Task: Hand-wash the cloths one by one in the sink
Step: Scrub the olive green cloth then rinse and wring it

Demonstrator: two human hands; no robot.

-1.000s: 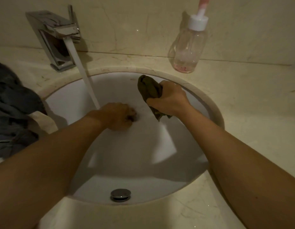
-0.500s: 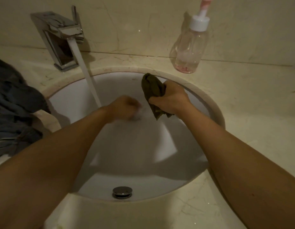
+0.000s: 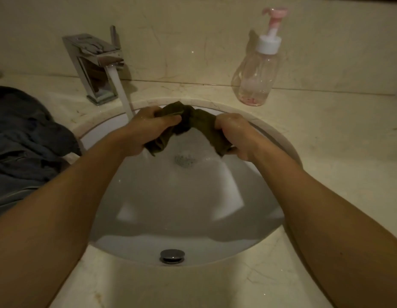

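1. A dim bathroom: a pale marble wall [image 3: 193, 30] backs a matching marble desk [image 3: 326, 152], and a white oval sink [image 3: 182, 207] is set into the middle of the frame.
2. In the upper left a chrome tap [image 3: 95, 63] runs, and its water stream [image 3: 124, 96] falls into the sink just behind the left hand [image 3: 146, 130]. In the upper right stands a clear soap bottle [image 3: 257, 74] with a pink pump and little left inside.
3. A heap of dark cloths [image 3: 26, 141] lies on the desk at the left edge, close to the sink rim.
4. The olive cloth [image 3: 193, 121] hangs over the sink in the upper centre, bunched between both hands. The left fingers [image 3: 168, 120] are clenched round one end. The right hand [image 3: 237, 134] grips the other end, its fingers [image 3: 222, 124] curled tightly into the fabric.
5. Likely risks:
   - Hard rubbing or wringing this high could fling water over the rim onto the desk.
   - Drips might soak the waiting heap on the left.
   - The wet cloth may slip from a grip and settle over the foamy drain [image 3: 184, 161]. With the tap running, the sink would probably fill.
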